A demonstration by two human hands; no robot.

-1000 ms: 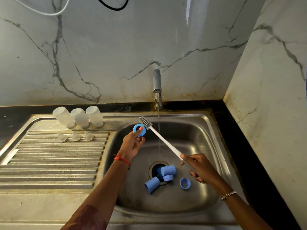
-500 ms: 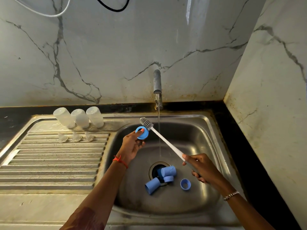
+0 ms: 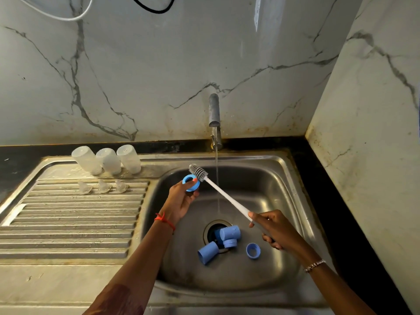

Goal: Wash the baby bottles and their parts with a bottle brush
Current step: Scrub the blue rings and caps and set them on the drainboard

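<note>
1. We are seeing three bottles [image 3: 106, 161] standing upside down at the back of the drainboard [image 3: 68, 223], with three nipples [image 3: 103, 186] just in front.
2. Our left hand [image 3: 179, 202] is pinching a ring [image 3: 191, 183] over the sink [image 3: 284, 178], with the fingers curled round it.
3. The brush [image 3: 225, 196] is lying with its bristles against the ring, beside the running tap [image 3: 214, 114].
4. Blue caps [image 3: 229, 233] are lying by the drain.
5. Our right hand [image 3: 276, 230] is gripping the brush handle, with the fingers wrapped round it.

left hand [image 3: 179, 201] holds blue ring [image 3: 191, 183] | right hand [image 3: 276, 228] grips bottle brush [image 3: 223, 193]
</note>
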